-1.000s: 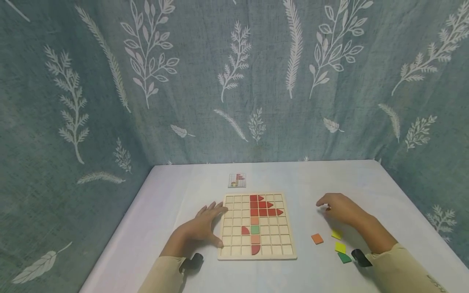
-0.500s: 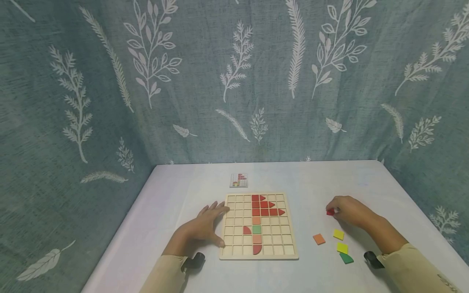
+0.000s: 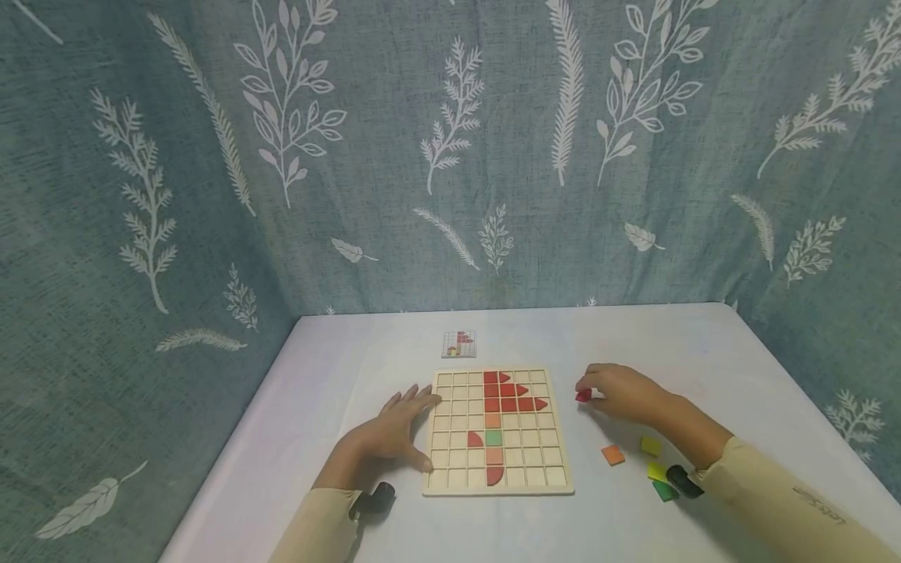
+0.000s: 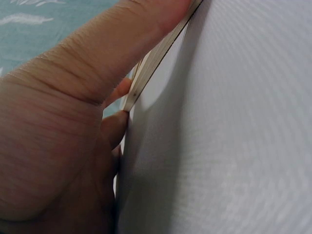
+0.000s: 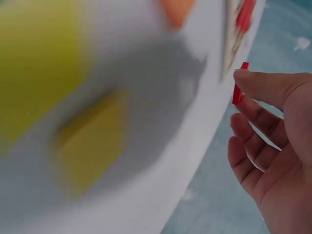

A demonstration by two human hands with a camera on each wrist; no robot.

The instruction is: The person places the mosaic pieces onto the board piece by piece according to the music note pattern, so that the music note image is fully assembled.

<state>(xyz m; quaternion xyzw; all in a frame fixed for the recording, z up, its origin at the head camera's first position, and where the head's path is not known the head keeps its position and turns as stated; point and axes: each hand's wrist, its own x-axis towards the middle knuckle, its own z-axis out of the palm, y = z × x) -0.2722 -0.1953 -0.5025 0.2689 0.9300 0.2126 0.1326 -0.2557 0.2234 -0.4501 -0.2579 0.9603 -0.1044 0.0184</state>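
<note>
A square wooden grid board (image 3: 498,493) lies on the white table. Its inlaid pieces are red rows with pointed ends, an orange and green column, and red quarter-rounds. Along the board's left edge my left hand (image 3: 390,430) rests with thumb and fingers spread; in the left wrist view the thumb (image 4: 97,53) lies at the wooden edge. My right hand (image 3: 622,393) pinches a small red tile (image 3: 583,396) between thumb and fingertips, just right of the board. Seen edge-on in the right wrist view, that red tile (image 5: 237,94) looks thin, its face partly hidden by the thumb.
Loose pieces lie right of the board: an orange tile (image 3: 613,454), a yellow tile (image 3: 651,446), another yellow tile (image 3: 657,471) and a green piece (image 3: 662,490) partly behind the right wrist camera. A small pattern card (image 3: 459,344) lies beyond the board. Leaf-patterned cloth (image 3: 394,266) hangs behind the table.
My right hand has taken hold of the red tile from the table and moved left with it toward the board. My left hand has stayed at the board's edge.
</note>
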